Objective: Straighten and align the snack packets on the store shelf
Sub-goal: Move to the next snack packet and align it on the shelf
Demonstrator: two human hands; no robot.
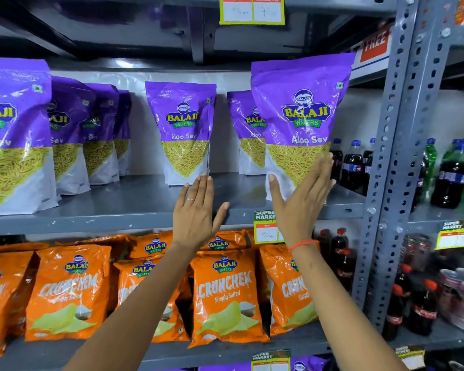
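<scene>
We find the front packet (302, 124) standing at the right end of the purple row on the shelf (145, 210), near the front edge and leaning slightly left at the base. It is a glossy film pouch, purple above, clear-windowed over fine yellow strands, white at the gusset. We judge it light, soft-walled and slippery, its contents brittle; it should be steered by flat pressure on both lower sides or held low at the gusset, never pinched across the window.

The right hand (303, 194) lies flat and spread against the packet's lower right face, thumb at the lower left corner; it presses but grasps nothing. The left hand (197, 210) is spread and empty, fingertips just short of the middle packet (184, 132), which stands further back and apart from its neighbours. A hidden packet (245, 129) stands behind the front one. The left row (65, 135) runs back in file.

The shelf is painted grey steel, scuffed, carried on a perforated upright (402, 145). Below, orange packets (225, 295) lie crowded and crinkled. Bottles (351, 164) stand right.
</scene>
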